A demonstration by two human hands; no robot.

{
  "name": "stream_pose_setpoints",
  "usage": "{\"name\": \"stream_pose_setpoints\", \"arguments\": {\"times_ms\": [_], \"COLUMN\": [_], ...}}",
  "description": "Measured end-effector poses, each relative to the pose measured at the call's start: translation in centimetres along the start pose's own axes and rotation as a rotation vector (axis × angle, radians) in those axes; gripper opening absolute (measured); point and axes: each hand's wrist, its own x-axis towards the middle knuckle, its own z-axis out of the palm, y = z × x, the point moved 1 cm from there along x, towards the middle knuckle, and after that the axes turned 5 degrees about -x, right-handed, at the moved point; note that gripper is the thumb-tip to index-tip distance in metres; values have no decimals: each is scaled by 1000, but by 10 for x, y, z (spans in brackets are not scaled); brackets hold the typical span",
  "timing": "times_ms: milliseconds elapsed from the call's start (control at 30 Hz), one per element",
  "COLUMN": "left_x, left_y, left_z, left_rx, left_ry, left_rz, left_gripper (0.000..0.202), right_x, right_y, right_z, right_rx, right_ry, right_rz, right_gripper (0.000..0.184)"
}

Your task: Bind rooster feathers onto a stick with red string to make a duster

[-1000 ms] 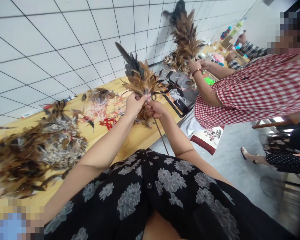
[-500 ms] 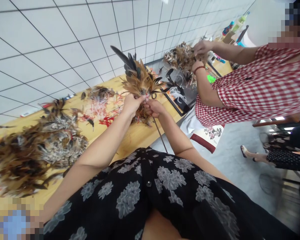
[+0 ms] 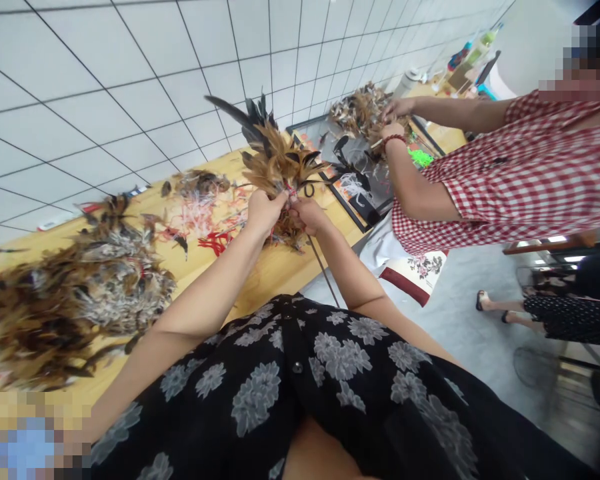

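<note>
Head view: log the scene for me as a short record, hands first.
Left hand: pinching the base of the feather bunch
Right hand: fingers curled at the same base, close beside the left
Feather bunch: brown and black, fanned out above the hands
Thin rod: slants from below the right hand toward the shirt
Feather pile: on the table, left of the left arm
Red strips: on the table
Co-worker: at right, hands by another feather heap

Feather bundle (image 3: 279, 160) rough; tabletop (image 3: 270, 273) smooth, apparently wood.
</note>
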Motion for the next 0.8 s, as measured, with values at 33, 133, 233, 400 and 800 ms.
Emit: {"name": "stream_pose_setpoints", "arguments": {"times_ms": [33, 133, 233, 400, 800], "left_x": [-1, -1, 1, 5, 14], "left_y": [0, -1, -6, -14, -10], "left_z": [-1, -3, -4, -7, -19], "left_rx": [-33, -162, -262, -262, -259], "left_ry": [-12, -77, -151, -145, -187], "left_rz": [-16, -83, -146, -118, -73], "left_gripper": [25, 29, 34, 25, 25], "right_x": [0, 0, -1, -1, 8], "right_y": [1, 4, 5, 5, 1], "right_z": [-1, -5, -5, -1, 13], "right_rx": [-8, 2, 18, 24, 35], "right_ry": [2, -5, -4, -22, -121], "right_rz": [-6, 0, 22, 25, 110], "right_gripper": [41, 40, 39, 39, 42]}}
